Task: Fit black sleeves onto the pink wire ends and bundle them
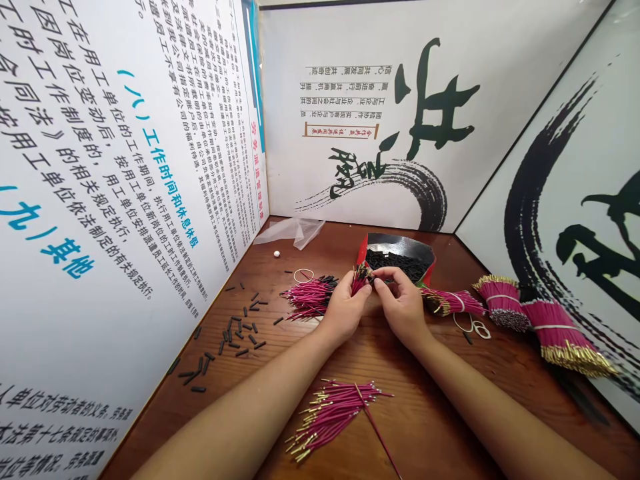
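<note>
One bunch of pink wires (pixel 361 281) is near the middle of the frame, with the left hand (pixel 344 305) closed around it. The right hand (pixel 404 303) has fingertips nearly together at its dark ends; what they pinch, I cannot tell. If the left grip loosens, wires could slide out; a careless knock against the tray (pixel 362 248) could spill black tubes (pixel 395 263).

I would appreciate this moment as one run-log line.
left hand: holds wire bunch | right hand: at the bunch's black ends | red tray: behind hands, black tubes inside
</note>
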Action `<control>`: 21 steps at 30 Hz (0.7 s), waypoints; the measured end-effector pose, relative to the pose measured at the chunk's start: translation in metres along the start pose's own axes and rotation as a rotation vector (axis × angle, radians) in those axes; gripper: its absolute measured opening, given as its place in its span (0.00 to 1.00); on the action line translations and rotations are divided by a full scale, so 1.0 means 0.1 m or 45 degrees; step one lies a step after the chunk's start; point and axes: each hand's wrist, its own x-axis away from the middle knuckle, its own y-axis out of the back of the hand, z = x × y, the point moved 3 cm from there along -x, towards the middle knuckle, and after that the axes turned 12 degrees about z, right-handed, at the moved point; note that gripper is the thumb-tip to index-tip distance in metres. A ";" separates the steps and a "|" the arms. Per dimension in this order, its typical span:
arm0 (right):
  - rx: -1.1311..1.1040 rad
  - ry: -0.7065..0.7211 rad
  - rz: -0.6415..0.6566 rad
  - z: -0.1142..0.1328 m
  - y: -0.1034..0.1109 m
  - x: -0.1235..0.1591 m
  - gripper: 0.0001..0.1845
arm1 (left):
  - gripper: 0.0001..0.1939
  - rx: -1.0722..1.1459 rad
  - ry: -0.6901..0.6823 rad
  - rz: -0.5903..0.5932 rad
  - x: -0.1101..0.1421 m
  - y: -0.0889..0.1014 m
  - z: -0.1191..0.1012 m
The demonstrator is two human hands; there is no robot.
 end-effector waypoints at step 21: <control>0.192 0.363 -0.030 0.20 0.03 0.03 0.03 | 0.05 0.015 0.200 -0.024 0.02 0.01 0.05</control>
